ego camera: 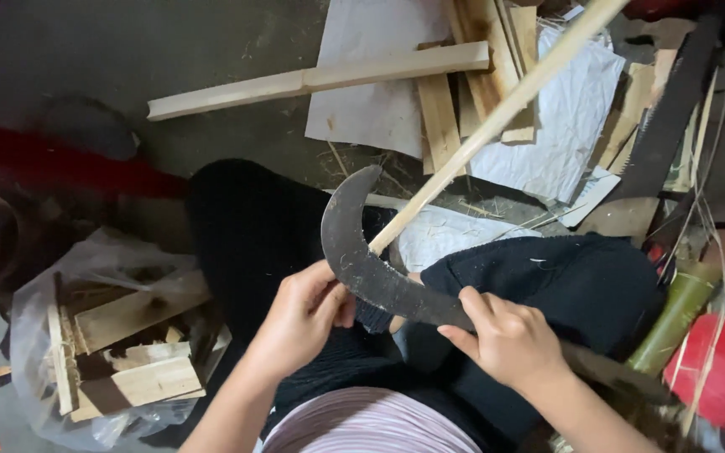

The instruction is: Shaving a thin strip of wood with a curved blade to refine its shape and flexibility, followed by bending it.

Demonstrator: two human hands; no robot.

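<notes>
While the right hand point(509, 340) clamps its fingers around the curved dark blade point(362, 252) near its handle, the left hand point(304, 315) pinches the blade's back, fingers together. A pale bamboo strip point(497, 117) meets the blade's inner edge above the person's black-trousered knees point(245, 218), with a bag of wood offcuts point(119, 352) lying at the left.

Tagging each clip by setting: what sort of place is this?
Probably an informal woodworking spot on a bare floor: wooden offcuts lie scattered, a plastic bag holds wood scraps, and a curved blade meets a stick.

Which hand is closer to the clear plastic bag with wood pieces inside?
Left. The left hand is just right of the plastic bag, holding the pale stick's end. The right hand is farther away, gripping the curved blade.
</notes>
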